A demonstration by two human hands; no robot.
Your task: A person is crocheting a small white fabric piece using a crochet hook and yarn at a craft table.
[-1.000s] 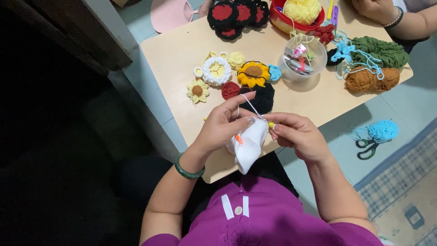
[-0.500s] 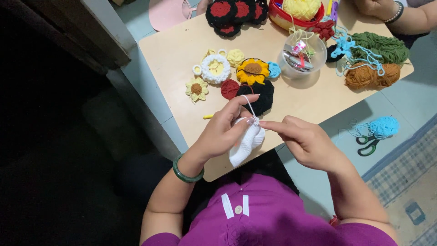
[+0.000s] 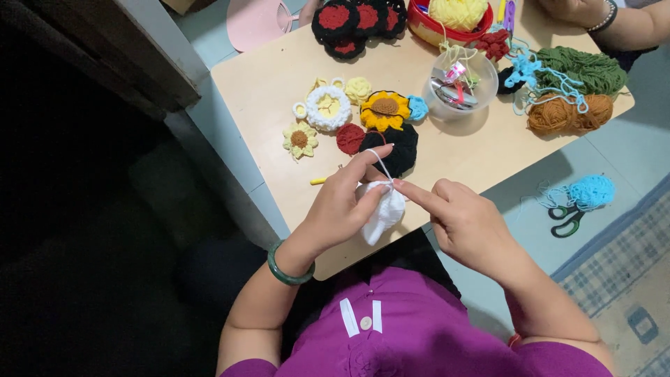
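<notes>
My left hand (image 3: pixel 342 206) grips a small white crocheted piece (image 3: pixel 382 209) over the near edge of the light wooden table (image 3: pixel 272 91). A loop of white yarn (image 3: pixel 377 157) runs over my left forefinger. My right hand (image 3: pixel 464 223) pinches the top of the white piece with thumb and forefinger; whether it holds a hook I cannot tell. Just beyond my hands lie a black crocheted round (image 3: pixel 394 146), a red round (image 3: pixel 350 138) and a yellow sunflower piece (image 3: pixel 384 109).
A clear bowl (image 3: pixel 460 87) of small tools, green yarn (image 3: pixel 583 70), brown yarn (image 3: pixel 565 115) and a red basket of yellow yarn (image 3: pixel 453 17) sit further back. Another person's arm (image 3: pixel 614 21) rests at the far right corner. Scissors (image 3: pixel 567 218) and blue yarn (image 3: pixel 592 190) lie on the floor.
The white piece and both hands have shifted slightly away from my body. My right hand has drawn back to the right, fingertips still at the top of the piece.
</notes>
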